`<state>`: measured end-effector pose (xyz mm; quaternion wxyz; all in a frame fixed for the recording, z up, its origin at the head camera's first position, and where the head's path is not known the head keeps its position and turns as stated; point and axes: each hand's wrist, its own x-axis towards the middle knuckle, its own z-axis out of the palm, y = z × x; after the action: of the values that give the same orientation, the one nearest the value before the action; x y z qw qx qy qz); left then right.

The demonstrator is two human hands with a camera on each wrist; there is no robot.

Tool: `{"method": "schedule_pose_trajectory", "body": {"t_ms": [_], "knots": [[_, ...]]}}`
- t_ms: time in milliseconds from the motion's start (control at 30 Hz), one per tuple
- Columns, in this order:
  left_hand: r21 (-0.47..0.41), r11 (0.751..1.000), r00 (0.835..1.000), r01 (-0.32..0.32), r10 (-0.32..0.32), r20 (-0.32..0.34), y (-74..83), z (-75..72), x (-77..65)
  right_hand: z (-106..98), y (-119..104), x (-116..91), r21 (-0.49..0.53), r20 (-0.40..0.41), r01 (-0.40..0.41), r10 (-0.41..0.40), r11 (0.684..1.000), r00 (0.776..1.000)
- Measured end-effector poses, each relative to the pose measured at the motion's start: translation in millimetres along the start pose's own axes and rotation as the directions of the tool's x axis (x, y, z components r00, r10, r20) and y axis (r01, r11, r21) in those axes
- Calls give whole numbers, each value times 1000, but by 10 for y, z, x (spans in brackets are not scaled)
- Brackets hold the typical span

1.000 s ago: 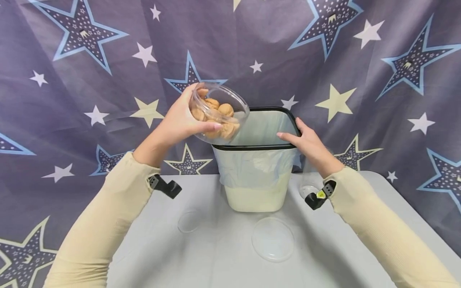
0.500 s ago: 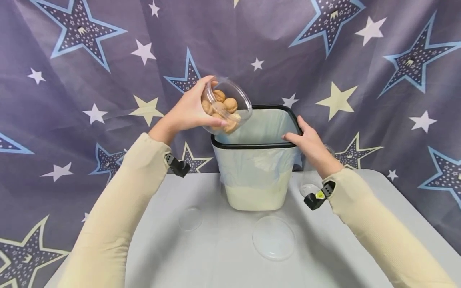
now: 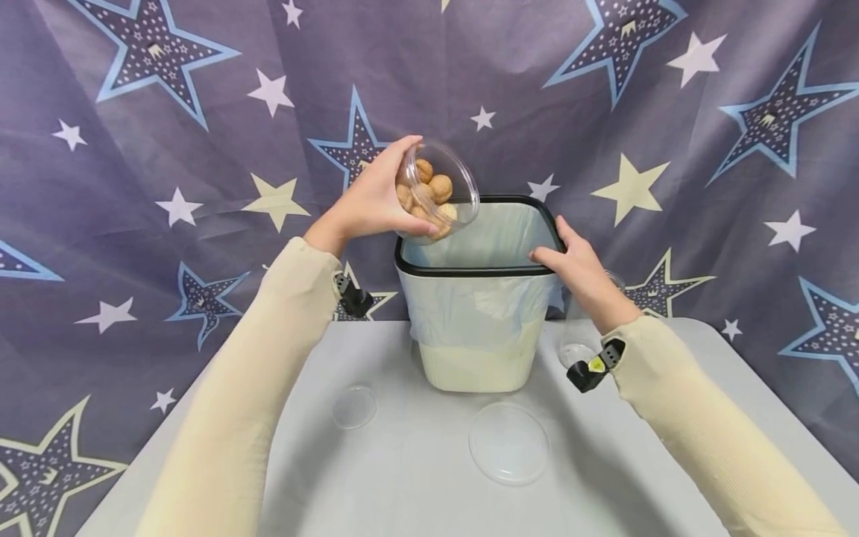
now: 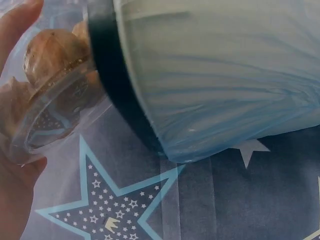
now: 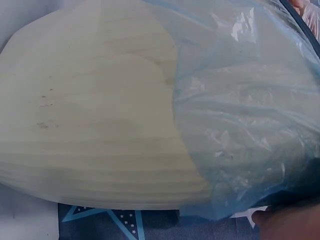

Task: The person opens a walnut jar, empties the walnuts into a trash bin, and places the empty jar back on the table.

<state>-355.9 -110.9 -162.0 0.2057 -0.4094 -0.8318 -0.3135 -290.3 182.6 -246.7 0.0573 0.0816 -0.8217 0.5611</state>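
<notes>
A clear plastic tub (image 3: 463, 162) holding several walnuts (image 3: 441, 188) is gripped in my left hand (image 3: 376, 195), thumb along the near side. It tips toward the right, its mouth above the left part of a white trash bin (image 3: 476, 369). In the left wrist view, walnuts (image 4: 54, 56) show through the tub's wall beside the bin's dark rim (image 4: 107, 60). My right hand (image 3: 579, 270) grips the bin's right rim, with the thumb over the inner edge. A thin bluish bag (image 3: 470, 309) lines the bin and folds down outside; the bin's bottom is hidden.
On the grey table (image 3: 416, 462) lie a large clear round lid (image 3: 508, 444) in front of the bin and a smaller clear lid (image 3: 354, 407) to its left. Behind my right wrist stands a clear container (image 3: 576, 332), partly hidden. A star-patterned curtain (image 3: 221, 149) hangs behind the table.
My left hand has moved right and slightly up with the tub of walnuts, bringing it farther over the bin. The right hand has stayed on the rim.
</notes>
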Motion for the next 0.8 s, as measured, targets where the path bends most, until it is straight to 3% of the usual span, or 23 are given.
{"method": "schedule_pose_trajectory", "body": {"t_ms": [233, 533, 700, 800], "knots": [[157, 985, 997, -75, 72, 26, -31, 80, 23, 4, 9, 8, 0, -5, 9, -9, 1000, 1000], [345, 928, 990, -143, 136, 44, -41, 139, 67, 5, 8, -10, -22, -17, 17, -18, 1000, 1000], [372, 918, 991, -137, 130, 43, -28, 153, 64, 6, 8, -14, -28, -15, 11, -11, 1000, 1000], [369, 913, 984, -176, 165, 61, -21, 160, 71, 1, 16, 0, -40, -15, 11, -11, 999, 1000]]}}
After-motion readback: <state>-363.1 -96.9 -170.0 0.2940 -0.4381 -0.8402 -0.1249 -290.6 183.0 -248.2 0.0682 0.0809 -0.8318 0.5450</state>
